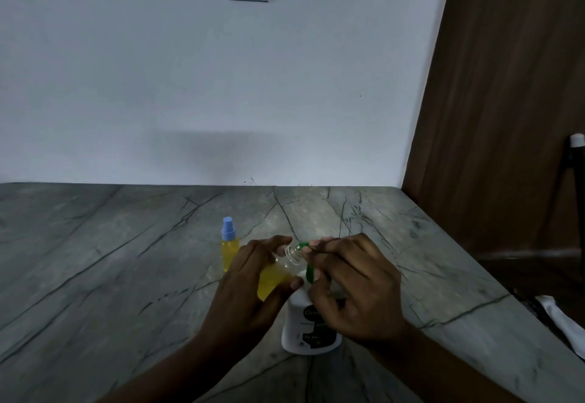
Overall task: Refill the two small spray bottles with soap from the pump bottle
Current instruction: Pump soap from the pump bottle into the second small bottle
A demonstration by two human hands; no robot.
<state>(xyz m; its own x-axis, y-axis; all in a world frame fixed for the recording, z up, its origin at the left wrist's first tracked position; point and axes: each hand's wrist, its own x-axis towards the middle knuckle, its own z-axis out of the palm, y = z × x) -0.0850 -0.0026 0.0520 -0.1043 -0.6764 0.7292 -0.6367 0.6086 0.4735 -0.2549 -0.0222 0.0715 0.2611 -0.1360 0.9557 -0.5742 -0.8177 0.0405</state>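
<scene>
My left hand [250, 279] grips a small clear spray bottle [278, 271] with its cap off, tilted so its open neck meets the green nozzle of the pump. Yellow liquid fills its lower part. My right hand [351, 279] rests on top of the white pump bottle [311, 330], fingers laid over the green pump head [308, 263]. A second small bottle [229, 249], yellow with a blue spray cap, stands upright just left of my left hand.
The bottles stand on a grey veined stone counter [126, 276] against a white wall. The counter's right edge drops off beside a brown wooden door [506, 102]. A white object [560, 317] lies below that edge.
</scene>
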